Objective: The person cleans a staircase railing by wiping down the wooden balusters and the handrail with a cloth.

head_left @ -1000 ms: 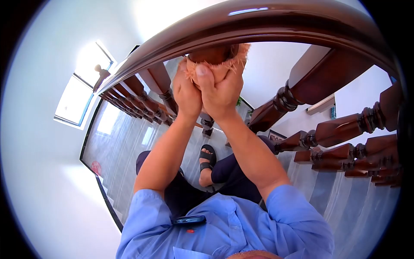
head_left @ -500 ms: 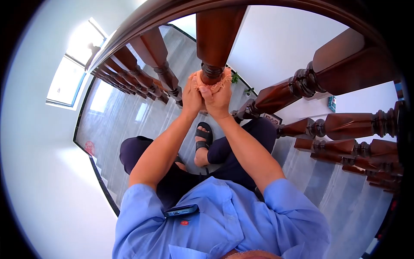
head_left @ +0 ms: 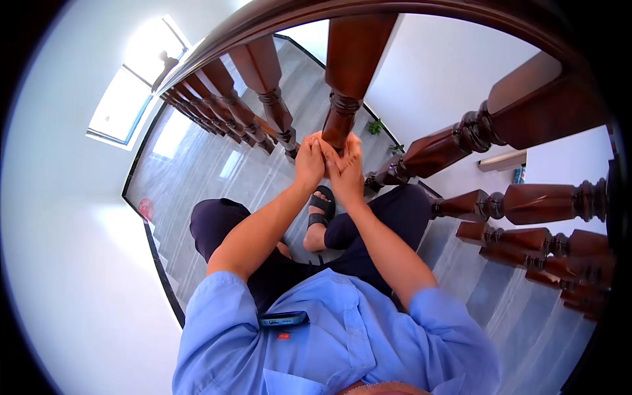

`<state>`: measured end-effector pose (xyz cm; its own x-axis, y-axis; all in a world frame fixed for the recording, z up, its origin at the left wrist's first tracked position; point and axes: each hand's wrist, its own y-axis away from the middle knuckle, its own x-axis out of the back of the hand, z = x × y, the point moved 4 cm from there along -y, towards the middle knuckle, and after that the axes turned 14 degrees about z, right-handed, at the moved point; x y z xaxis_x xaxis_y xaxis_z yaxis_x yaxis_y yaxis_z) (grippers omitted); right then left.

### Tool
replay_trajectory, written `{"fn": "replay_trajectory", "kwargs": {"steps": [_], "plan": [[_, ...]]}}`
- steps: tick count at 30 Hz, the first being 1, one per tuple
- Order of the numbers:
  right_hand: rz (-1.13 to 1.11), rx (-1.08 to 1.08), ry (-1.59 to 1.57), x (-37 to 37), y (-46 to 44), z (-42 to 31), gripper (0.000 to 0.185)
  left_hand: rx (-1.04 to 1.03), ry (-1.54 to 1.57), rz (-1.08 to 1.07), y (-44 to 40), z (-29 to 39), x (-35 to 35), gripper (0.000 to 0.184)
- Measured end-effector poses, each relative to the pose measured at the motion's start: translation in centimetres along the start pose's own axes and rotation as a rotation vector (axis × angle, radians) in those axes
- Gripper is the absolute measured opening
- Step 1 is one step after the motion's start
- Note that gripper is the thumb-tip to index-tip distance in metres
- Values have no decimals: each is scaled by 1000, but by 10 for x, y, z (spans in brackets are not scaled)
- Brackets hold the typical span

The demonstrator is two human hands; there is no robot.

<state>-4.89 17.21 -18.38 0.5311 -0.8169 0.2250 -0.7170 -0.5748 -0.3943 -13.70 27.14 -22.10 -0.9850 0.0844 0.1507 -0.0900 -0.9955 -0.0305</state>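
Note:
A dark red-brown wooden baluster [head_left: 355,56] runs down from the handrail in front of me. My left hand [head_left: 309,162] is wrapped round its lower part from the left. From the right, my right hand [head_left: 346,172] closes round the same part, the two hands meeting at the front. A peach-coloured fluffy cloth [head_left: 356,141] is pressed between the hands and the wood. Most of it is hidden under the fingers, and only a little shows at the upper edge.
The curved handrail [head_left: 296,18] passes overhead. More balusters stand left and right, one thick baluster [head_left: 428,155] close by on the right. Grey stair floor [head_left: 197,164] lies below, with a sandalled foot [head_left: 317,227]. A phone [head_left: 284,318] sits in the shirt pocket. Left is a window [head_left: 125,105].
Both hands have slid down the baluster with the cloth, baring wood below the carved rings. The cloth shows less now. The whole view has shifted slightly, moving the scene right.

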Motion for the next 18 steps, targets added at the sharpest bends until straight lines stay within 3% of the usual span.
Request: {"fn": "replay_trajectory", "kwargs": {"steps": [3, 5, 8, 12, 14, 17, 18], "plan": [[-41, -121, 81, 14, 42, -1, 59, 57, -158, 20, 3, -2, 16, 32], [-266, -384, -54, 13, 54, -11, 61, 52, -173, 53, 7, 10, 26, 30], [-219, -365, -108, 3, 45, -41, 51, 81, -104, 150, 2, 20, 41, 29], [-149, -178, -168, -21, 12, -94, 43, 5, 136, 362, -21, 91, 80, 28], [-84, -83, -216, -40, -6, -110, 45, -41, 620, 415, -38, 127, 96, 27], [64, 117, -121, -63, -42, -141, 48, -155, 626, 564, -75, 157, 110, 26], [57, 126, -123, -73, -54, -145, 48, -101, 639, 638, -89, 159, 109, 26]]}}
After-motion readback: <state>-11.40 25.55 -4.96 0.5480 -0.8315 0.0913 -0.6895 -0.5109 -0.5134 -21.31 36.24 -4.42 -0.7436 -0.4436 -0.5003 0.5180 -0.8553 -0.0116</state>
